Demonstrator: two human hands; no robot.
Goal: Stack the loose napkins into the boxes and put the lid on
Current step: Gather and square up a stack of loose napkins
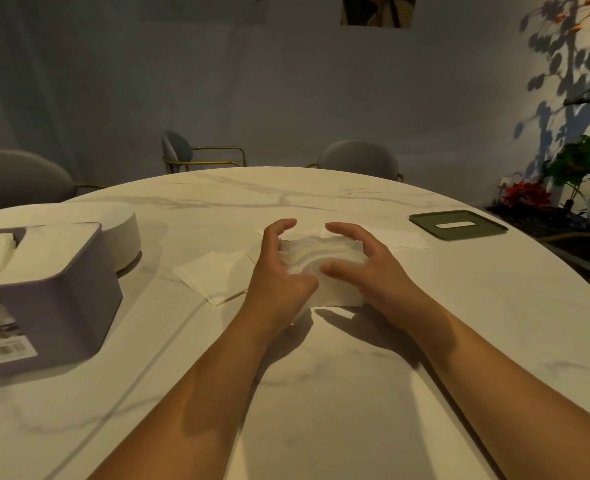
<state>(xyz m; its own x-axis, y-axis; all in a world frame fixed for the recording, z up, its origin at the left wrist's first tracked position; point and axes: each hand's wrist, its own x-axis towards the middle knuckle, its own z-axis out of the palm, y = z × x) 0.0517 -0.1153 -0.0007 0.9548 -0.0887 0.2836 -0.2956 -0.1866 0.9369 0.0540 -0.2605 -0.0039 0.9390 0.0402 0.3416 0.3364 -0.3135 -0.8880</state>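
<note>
At the left edge stands the purple box (44, 306), open on top, with white napkins already inside. Just right of it, some loose napkins (214, 275) lie flat on the table (321, 393). Next is the left hand (279, 271), its fingers curled round the left end of the stack (321, 258). The stack sits low between both hands, and I cannot tell if it touches the table; its top sheets look wavy. The right hand (373, 275) grasps the right end in the same way, with the thumb at the near side. Far to the right, well apart from the box, the green lid (458, 224) lies flat with its slot up.

The stack is soft and is pressed from both ends. I think it may buckle in the middle when lifted, and then sheets could slide out or stay behind. The box is well apart to the left, so there is time for this to happen on the way. The box also looks rather full, so the lid may not sit down properly.

A sticker (1, 336) with small pictures is on the near side of the box. Its writing is too blurred to read.
</note>
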